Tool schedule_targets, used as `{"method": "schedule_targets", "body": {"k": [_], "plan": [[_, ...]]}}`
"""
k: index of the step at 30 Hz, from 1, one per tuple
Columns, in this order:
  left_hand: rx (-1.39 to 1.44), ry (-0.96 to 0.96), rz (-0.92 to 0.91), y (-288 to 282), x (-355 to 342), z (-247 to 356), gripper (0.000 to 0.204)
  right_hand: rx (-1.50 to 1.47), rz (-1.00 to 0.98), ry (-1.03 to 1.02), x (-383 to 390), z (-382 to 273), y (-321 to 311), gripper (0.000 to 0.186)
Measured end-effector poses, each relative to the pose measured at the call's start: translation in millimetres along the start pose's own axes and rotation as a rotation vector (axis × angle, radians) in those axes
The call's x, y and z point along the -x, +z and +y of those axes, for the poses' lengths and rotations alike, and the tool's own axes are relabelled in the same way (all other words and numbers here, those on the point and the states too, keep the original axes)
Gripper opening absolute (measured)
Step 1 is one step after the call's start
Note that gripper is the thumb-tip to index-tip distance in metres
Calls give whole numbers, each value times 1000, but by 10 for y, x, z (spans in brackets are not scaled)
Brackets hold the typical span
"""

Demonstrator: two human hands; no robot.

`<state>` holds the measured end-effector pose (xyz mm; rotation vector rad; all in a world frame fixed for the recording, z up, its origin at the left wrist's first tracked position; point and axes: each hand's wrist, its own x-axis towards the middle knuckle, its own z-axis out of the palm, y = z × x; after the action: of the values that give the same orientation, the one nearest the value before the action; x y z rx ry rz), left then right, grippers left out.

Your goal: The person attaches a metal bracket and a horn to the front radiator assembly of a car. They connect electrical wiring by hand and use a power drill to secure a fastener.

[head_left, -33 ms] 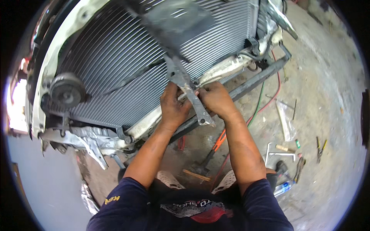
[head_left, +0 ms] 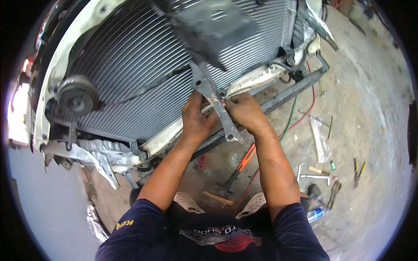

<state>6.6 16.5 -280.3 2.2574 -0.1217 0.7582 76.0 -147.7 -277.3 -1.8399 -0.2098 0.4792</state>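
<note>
A grey metal bracket (head_left: 203, 78) stands out in front of the car's radiator (head_left: 143, 74), its narrow lower end pointing back toward me. On its left side is my left hand (head_left: 198, 116), fingers curled in behind the metal. My right hand (head_left: 246, 112) is closed on the other side, thumb and fingers drawn together by the bracket's middle. Both sets of fingertips meet close together there, partly covered by the bracket, so what they grip does not show. Just behind the hands runs the white lower crossmember (head_left: 257, 77).
A round black horn (head_left: 77, 96) sits at the radiator's left. Below, a dark bar (head_left: 287, 93) crosses the front. On the concrete floor lie an orange-and-black handled tool (head_left: 237, 169), pliers (head_left: 358, 173), an L-shaped wrench (head_left: 318, 176), a wooden stick (head_left: 218, 198) and red and green hoses (head_left: 291, 119).
The whole view has shifted slightly. Both hands stay at the same place by the bracket, with no clear change in their grip.
</note>
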Motion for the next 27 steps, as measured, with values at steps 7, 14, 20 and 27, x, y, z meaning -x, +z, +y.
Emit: {"method": "schedule_targets", "body": {"k": [7,14,20,27], "plan": [[40,-105,-43,-9,-6,30,49,166,152,-90,-53,300,180,30],[-74,-9,-18,19,62,-225,41,88,130,16,25,198,213,36],[77,-99,-17,75,30,-126,36,55,246,-23,44,229,229,35],[173,-129,-58,71,17,15,36,50,177,-77,1,297,164,31]]}}
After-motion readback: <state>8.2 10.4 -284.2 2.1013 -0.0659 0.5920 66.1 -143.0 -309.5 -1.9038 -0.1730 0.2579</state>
